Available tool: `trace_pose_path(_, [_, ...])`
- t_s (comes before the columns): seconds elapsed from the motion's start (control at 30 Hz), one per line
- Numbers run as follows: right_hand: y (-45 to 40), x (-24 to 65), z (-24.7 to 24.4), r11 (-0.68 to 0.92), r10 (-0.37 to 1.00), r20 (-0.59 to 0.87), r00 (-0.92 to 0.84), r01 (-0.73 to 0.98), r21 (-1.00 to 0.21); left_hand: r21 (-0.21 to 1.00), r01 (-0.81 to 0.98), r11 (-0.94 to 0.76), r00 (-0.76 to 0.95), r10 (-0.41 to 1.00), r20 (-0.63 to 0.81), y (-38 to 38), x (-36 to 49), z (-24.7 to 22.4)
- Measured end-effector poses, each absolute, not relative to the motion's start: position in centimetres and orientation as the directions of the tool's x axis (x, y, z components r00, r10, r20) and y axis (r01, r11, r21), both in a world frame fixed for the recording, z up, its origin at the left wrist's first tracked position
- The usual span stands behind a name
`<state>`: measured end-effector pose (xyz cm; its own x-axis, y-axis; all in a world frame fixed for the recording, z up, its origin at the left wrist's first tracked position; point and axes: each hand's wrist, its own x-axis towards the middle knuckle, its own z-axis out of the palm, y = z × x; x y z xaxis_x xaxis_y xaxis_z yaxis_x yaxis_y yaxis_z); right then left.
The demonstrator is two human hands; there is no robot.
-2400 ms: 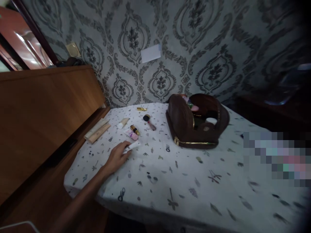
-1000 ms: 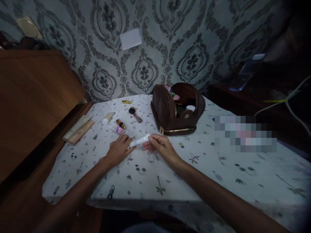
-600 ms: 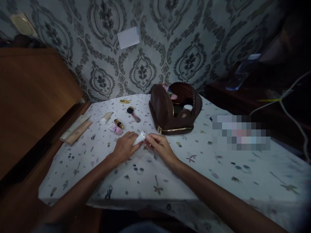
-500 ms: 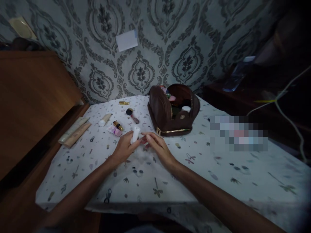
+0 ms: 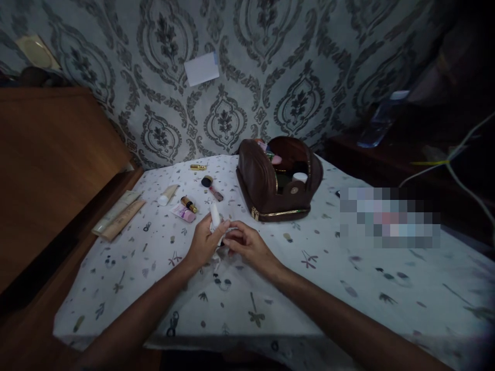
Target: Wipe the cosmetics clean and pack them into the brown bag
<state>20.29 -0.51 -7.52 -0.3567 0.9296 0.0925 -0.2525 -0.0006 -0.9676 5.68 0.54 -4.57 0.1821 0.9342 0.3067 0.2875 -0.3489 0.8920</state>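
In the head view, my left hand (image 5: 204, 242) is wrapped round a small white tube (image 5: 215, 214), its upper end standing up past the fingers. Close beside it, my right hand (image 5: 247, 242) has its fingers curled together at the tube's lower end. What those fingertips pinch is hidden, though a bit of whitish crumpled material (image 5: 217, 260) shows below them. Beyond my hands lie a pink-capped tube (image 5: 183, 213), a black and gold bottle (image 5: 189, 204), a makeup brush (image 5: 212, 187) and a white and beige tube (image 5: 168, 195).
An open brown cosmetic bag (image 5: 276, 180) with items inside stands right of centre. Two long tubes (image 5: 118, 215) lie at the table's left edge, and a gold tube (image 5: 198, 167) lies near the wall. Farther right are a blurred-out patch (image 5: 386, 219) and a clear bottle (image 5: 382, 121).
My hands have drawn slightly nearer to me with the white tube. The right fingers have curled in towards the tube, and whitish crumpled material now shows beneath.
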Motion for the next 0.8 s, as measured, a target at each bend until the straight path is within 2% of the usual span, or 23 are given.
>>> trace_pose_path(0.23, [-0.2, 20.4, -7.7, -0.018, 0.950, 0.063, -0.305, -0.257, -0.966, 0.816, 0.363, -0.450, 0.275, 0.889, 0.367, 0.0, 5.6, -4.2])
trace_pose_path(0.47, [-0.1, 20.8, -7.0, 0.096, 0.970, 0.151, -0.192, -0.268, -0.959, 0.751, 0.345, -0.563, 0.464, 0.798, 0.385, -1.0, 5.3, -3.9])
trace_pose_path(0.57, [0.1, 21.0, -7.0, 0.126, 0.970, 0.170, -0.174, -0.240, -0.962, 0.712, 0.389, -0.584, 0.424, 0.800, 0.424, -0.9, 5.3, -4.6])
trace_pose_path(0.7, [0.2, 21.1, -7.4, 0.145, 0.977, 0.172, -0.123, -0.199, -0.969, 0.669, 0.480, -0.568, 0.265, 0.820, 0.507, -0.6, 5.0, -5.0])
trace_pose_path(0.8, [0.0, 21.1, -7.4, 0.180, 0.974, 0.189, -0.125, -0.083, -0.980, 0.536, 0.525, -0.661, 0.277, 0.728, 0.627, -0.6, 4.7, -4.8])
